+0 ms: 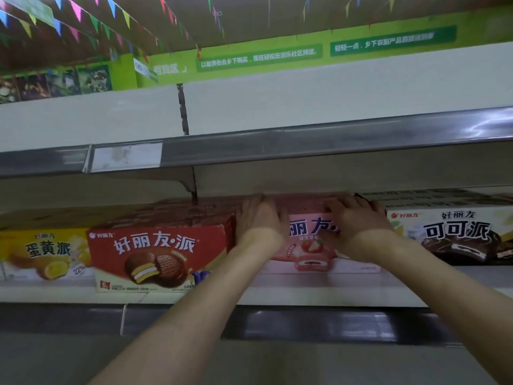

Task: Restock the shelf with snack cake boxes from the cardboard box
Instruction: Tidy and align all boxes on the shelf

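Note:
A pink strawberry snack cake box (308, 247) stands on the shelf (305, 293) between a red box and a white cocoa box. My left hand (259, 218) lies over its upper left corner, fingers reaching across the top edge. My right hand (358, 218) covers its upper right corner the same way. Both forearms hide the box's sides. The cardboard box is out of view.
A red chocolate pie box (155, 254) sits left of the pink one, a yellow egg-yolk pie box (44, 254) further left, a white cocoa pie box (458, 234) to the right. The upper shelf's rail (277, 151) hangs just above the boxes.

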The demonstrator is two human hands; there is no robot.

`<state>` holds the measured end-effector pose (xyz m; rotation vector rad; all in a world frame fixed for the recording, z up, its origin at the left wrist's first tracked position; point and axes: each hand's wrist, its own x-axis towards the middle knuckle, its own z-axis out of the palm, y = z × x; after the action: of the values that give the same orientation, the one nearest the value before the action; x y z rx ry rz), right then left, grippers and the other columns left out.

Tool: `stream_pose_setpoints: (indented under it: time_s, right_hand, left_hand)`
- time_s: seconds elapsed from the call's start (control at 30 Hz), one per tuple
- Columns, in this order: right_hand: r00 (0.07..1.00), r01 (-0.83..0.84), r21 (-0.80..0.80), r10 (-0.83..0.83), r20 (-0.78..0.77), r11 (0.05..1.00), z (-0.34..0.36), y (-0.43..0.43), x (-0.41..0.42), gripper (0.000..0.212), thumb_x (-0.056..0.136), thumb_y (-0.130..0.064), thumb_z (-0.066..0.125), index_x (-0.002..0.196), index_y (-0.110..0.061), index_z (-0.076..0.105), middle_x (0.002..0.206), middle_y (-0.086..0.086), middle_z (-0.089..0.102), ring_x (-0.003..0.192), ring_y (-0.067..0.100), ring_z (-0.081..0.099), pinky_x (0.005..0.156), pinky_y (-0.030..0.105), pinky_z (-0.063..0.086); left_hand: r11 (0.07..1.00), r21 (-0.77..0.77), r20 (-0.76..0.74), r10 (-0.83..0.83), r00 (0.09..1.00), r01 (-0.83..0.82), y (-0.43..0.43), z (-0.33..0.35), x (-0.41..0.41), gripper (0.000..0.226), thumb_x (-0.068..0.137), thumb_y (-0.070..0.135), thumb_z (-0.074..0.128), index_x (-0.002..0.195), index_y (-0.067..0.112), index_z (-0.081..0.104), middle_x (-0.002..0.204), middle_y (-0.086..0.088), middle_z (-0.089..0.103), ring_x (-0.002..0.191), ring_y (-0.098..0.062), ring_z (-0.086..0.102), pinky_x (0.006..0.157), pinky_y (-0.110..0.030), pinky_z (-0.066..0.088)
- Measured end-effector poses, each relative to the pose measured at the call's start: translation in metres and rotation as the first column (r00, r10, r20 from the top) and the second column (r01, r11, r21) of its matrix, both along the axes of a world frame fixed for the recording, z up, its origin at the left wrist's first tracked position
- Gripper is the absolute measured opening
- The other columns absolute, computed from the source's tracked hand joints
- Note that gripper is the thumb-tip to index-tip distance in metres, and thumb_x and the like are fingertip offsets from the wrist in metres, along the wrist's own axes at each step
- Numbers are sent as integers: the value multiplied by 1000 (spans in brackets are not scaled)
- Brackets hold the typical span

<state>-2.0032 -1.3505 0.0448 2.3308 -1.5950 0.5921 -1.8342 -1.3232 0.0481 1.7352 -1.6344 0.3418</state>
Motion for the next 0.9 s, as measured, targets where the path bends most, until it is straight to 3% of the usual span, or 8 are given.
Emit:
stream_pose_setpoints:
  time_s: [0.1, 0.17, 0.27, 0.3, 0.43, 0.57, 0.7, 0.9]
  right_hand:
    - [998, -54, 40, 53, 29, 998, 11, -3, 12, 65, 90, -63, 42, 141, -24, 39, 149, 2, 36, 138, 24, 29, 113, 42, 18]
    - [999, -53, 73, 53, -2, 996, 9, -6, 16, 69, 88, -67, 41, 144, -26, 36, 152, 1, 33, 140, 24, 27, 113, 42, 15]
    - [998, -49, 37, 50, -42, 998, 2, -12, 15, 76, 85, -71, 42, 145, -28, 33, 154, -1, 30, 141, 24, 25, 113, 43, 14]
    - [998, -56, 27, 57, -40, 998, 1, -13, 14, 76, 84, -72, 43, 145, -27, 33, 153, -1, 31, 141, 24, 25, 113, 43, 14]
    - [996, -84, 16, 85, -27, 996, 1, -14, 13, 74, 85, -70, 45, 145, -27, 34, 153, -1, 31, 141, 23, 24, 113, 41, 13]
    - [995, -95, 9, 95, -14, 995, -1, -14, 13, 73, 86, -67, 47, 145, -26, 34, 153, 0, 31, 141, 23, 23, 112, 40, 13]
    - [996, -89, 7, 89, -20, 996, -1, -14, 13, 73, 85, -67, 47, 144, -24, 36, 152, 1, 32, 140, 24, 25, 112, 41, 14]
    - [995, -92, -1, 92, -26, 996, -1, -13, 13, 74, 86, -66, 47, 144, -23, 34, 152, 1, 33, 139, 25, 26, 112, 41, 14]
  left_hand:
    - [996, 11, -290, -81, 954, 88, -18, 31, 6, 22, 95, 12, 44, 87, -3, 57, 108, -32, 60, 104, -41, 56, 79, -36, 40]
    - [983, 131, -489, -49, 871, 128, -35, 45, 11, 27, 99, 11, 39, 104, -8, 59, 121, -32, 57, 113, -38, 55, 77, -33, 39]
    - [966, 175, -698, -15, 716, 191, -57, 55, 23, 41, 103, 20, 37, 131, -6, 51, 137, -25, 51, 124, -35, 52, 93, -35, 46]
    - [964, 188, -711, 2, 703, 188, -61, 56, 25, 43, 103, 22, 36, 133, -5, 50, 139, -23, 49, 125, -35, 51, 95, -35, 47]
    - [970, 180, -720, 17, 693, 163, -73, 54, 24, 41, 104, 24, 35, 131, -4, 50, 137, -23, 51, 115, -30, 54, 78, -28, 39]
    - [977, 185, -625, 30, 780, 110, -80, 45, 23, 44, 103, 21, 35, 130, -11, 49, 137, -28, 48, 124, -36, 50, 95, -32, 43]
    - [969, 232, -518, 49, 854, 85, -82, 40, 21, 49, 102, 30, 35, 125, -11, 52, 134, -28, 50, 122, -36, 50, 92, -30, 40]
    - [964, 226, -583, 22, 812, 136, -88, 42, 22, 48, 101, 30, 41, 128, -8, 51, 134, -25, 52, 120, -34, 53, 92, -30, 41]
